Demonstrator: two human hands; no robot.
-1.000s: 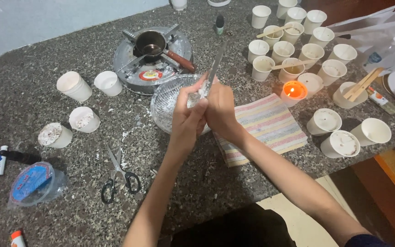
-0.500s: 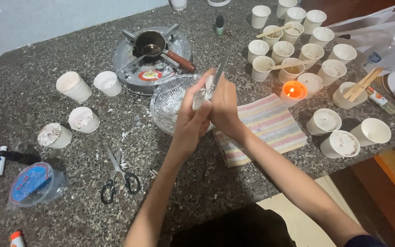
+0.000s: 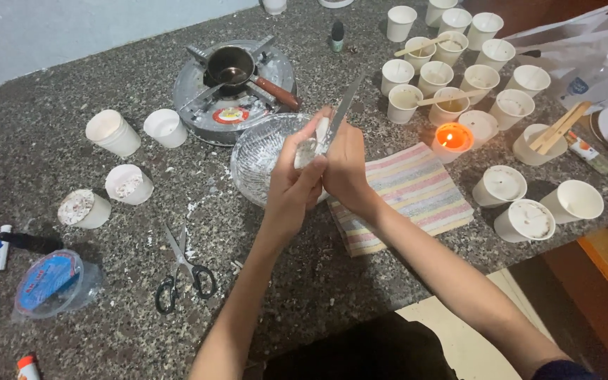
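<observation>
My left hand grips a small white wax piece over a clear glass bowl that holds white shavings. My right hand holds a knife, its blade pointing up and away, pressed against the wax piece. Both hands meet above the bowl's right rim. A striped cloth lies just right of the hands.
A small stove with a dark pot stands behind the bowl. Several white paper cups crowd the back right, beside a lit orange candle. More cups stand left. Scissors and a blue-lidded tub lie front left.
The hands stayed over the bowl; the knife shifted slightly against the wax piece, with the blade tip angling a little more to the right.
</observation>
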